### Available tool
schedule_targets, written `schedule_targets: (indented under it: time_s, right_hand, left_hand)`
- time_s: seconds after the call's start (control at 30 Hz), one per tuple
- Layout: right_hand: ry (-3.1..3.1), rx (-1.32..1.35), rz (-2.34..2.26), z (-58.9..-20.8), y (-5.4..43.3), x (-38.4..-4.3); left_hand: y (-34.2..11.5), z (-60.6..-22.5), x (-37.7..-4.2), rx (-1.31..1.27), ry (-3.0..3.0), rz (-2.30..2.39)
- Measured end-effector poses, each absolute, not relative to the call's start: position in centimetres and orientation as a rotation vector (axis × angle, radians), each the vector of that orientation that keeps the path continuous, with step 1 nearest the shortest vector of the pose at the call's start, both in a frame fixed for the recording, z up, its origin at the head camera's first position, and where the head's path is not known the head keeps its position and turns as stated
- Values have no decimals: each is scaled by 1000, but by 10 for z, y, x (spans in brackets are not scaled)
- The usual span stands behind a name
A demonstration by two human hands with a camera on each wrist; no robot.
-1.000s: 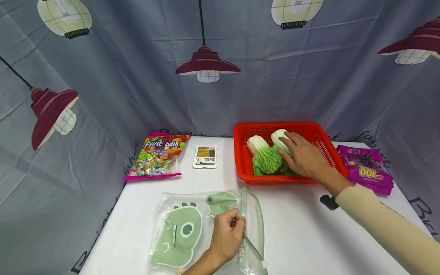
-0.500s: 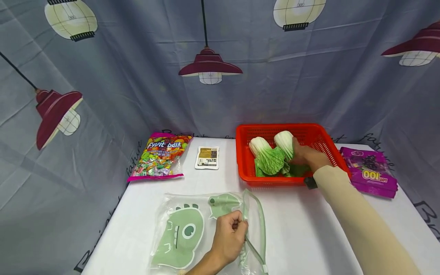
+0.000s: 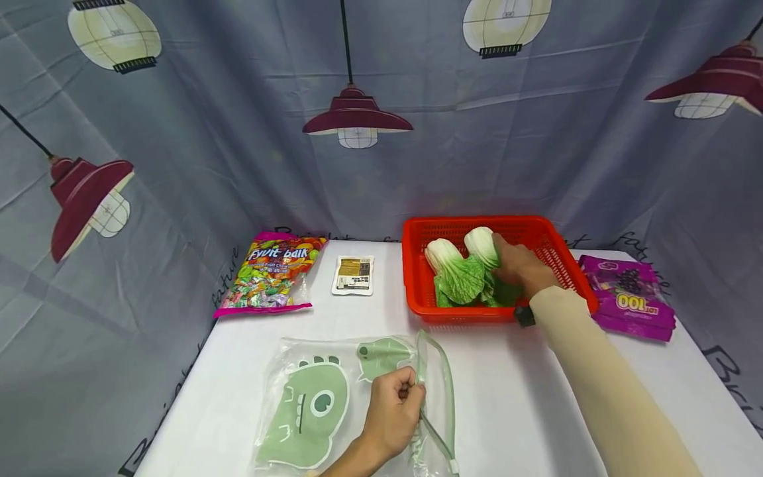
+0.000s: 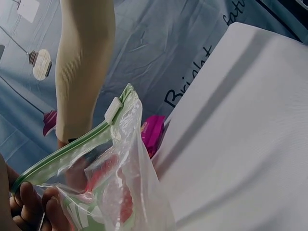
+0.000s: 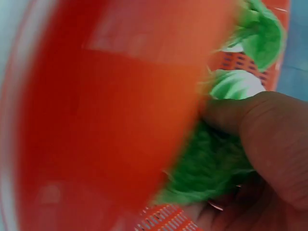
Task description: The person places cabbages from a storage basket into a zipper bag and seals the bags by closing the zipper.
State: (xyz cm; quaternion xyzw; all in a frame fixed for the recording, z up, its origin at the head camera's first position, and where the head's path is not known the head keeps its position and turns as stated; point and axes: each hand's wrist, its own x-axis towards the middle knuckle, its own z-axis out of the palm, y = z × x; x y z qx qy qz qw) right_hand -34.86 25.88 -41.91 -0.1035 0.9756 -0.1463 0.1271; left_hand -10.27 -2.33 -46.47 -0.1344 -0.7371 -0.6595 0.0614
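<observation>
My left hand grips the green-edged opening of a clear zip bag printed with green cartoon monsters. In the left wrist view its fingers curl at the bag's edge, and a white slider sits on the zip strip. Inside the red basket, my right hand holds the right-hand napa cabbage from its right side. The thumb lies over its leaves in the right wrist view, other fingers underneath. A second napa cabbage lies beside it on the left.
A colourful bag of fruit chews lies at the back left, with a small white sachet to its right. Right of the basket is a purple grape-printed packet. A grey curtain stands behind the white table.
My right hand has moved from resting on top of the right cabbage, down along its right side, and now grips it. My left hand keeps its hold on the bag's edge.
</observation>
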Motion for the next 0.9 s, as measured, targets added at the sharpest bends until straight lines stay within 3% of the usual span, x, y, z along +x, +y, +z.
schedule_targets:
  time_s: [0.33,0.9]
  right_hand:
    - [3076,-400,-568,-386,276,-333]
    - [3053,-1118,-717,-332,271,-209]
  left_hand:
    - [-24,-460,-102,-441,-2223,-1950]
    - [-27,-467,-105,-420,-2208,-1942]
